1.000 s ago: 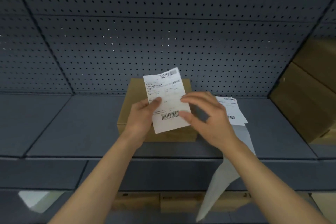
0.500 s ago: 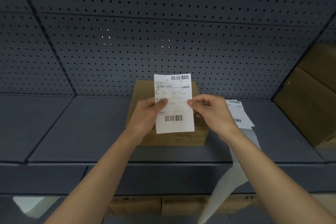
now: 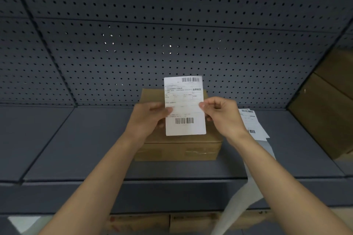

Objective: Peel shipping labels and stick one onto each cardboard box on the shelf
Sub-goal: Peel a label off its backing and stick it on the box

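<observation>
Evidently left hand [image 3: 147,118] and right hand [image 3: 221,118] pinch label [image 3: 184,99] edges, probably clear above box [image 3: 179,149].

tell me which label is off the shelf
The label pinched between the left hand and right hand over the box; the other labels lie flat on the shelf.

Swung the white rectangular paper shipping label [image 3: 185,105] from leaning toward 11 o'clock to dead straight at 12. Closed the spread-open right hand [image 3: 221,116] into a pinch on the label's 3 o'clock edge, about half a second back.
</observation>
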Tool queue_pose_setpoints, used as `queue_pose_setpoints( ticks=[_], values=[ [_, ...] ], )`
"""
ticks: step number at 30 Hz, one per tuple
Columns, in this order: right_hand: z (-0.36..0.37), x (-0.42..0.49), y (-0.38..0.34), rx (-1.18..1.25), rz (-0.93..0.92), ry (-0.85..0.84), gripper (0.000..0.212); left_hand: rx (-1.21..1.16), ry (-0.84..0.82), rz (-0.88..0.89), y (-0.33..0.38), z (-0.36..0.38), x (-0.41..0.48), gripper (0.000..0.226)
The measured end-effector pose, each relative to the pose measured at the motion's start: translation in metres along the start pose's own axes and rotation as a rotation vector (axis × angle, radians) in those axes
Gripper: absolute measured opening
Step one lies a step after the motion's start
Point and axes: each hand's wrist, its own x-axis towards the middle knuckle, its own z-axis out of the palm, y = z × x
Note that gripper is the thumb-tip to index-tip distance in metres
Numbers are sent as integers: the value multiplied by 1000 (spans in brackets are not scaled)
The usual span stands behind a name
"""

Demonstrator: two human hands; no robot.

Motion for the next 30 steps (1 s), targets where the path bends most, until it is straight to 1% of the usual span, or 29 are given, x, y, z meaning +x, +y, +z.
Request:
queue_pose_setpoints(
  ticks=[2,5,8,11,17,22,30],
  values=[
    [1,3,3,-10,17,-10,10,57,32,27,-1,-3,2,13],
    [5,7,4,5,53,-37,11,74,82,3,-3,-6,7,8],
    [9,14,3,70,135,-108,14,78,76,-27,-6,-11,11,7],
    [14,20,1,68,155,-165,23,104,64,-41,-8,-16,16,8],
    [21,30,2,-7,180,-232,33,213,65,9,-13,-19,22,31],
    [23,35,7,-51,188,-231,37,300,48,62,-16,-14,26,49],
    [24,35,13,-79,170,-230,41,351,29,73,-18,-12,27,68]
  ],
)
